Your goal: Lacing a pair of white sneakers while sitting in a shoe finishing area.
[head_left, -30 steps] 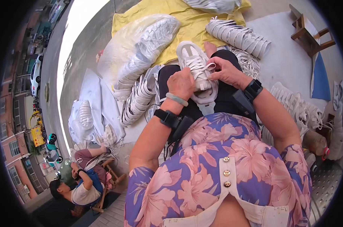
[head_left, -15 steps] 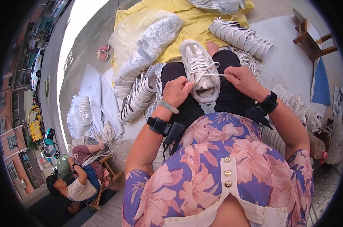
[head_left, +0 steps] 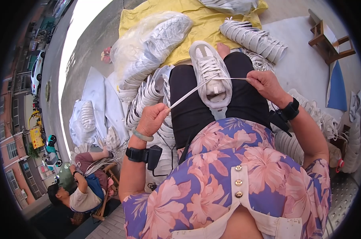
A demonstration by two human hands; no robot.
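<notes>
A white and beige sneaker (head_left: 205, 59) rests between my thighs, its toe pointing away and its opening toward me. White laces run through its eyelets. Out to the left, my left hand (head_left: 152, 120) is closed on one lace end (head_left: 188, 94), which stretches taut down from the top of the shoe. My right hand (head_left: 265, 84) pinches the other lace end (head_left: 239, 79), drawn tight to the right. The two laces meet above the tongue (head_left: 215, 84).
Stacked white shoe uppers (head_left: 252, 39) lie on a yellow sheet (head_left: 224, 28), others in a clear plastic bag (head_left: 150, 44). A wooden stool (head_left: 327, 42) stands far right. At lower left another person (head_left: 87, 191) sits holding white strands. Pale cloth (head_left: 97, 95) covers ground at left.
My left hand has pulled outward to the left and toward me, lengthening its lace. My right hand has moved slightly right. The laces now draw tight over the shoe.
</notes>
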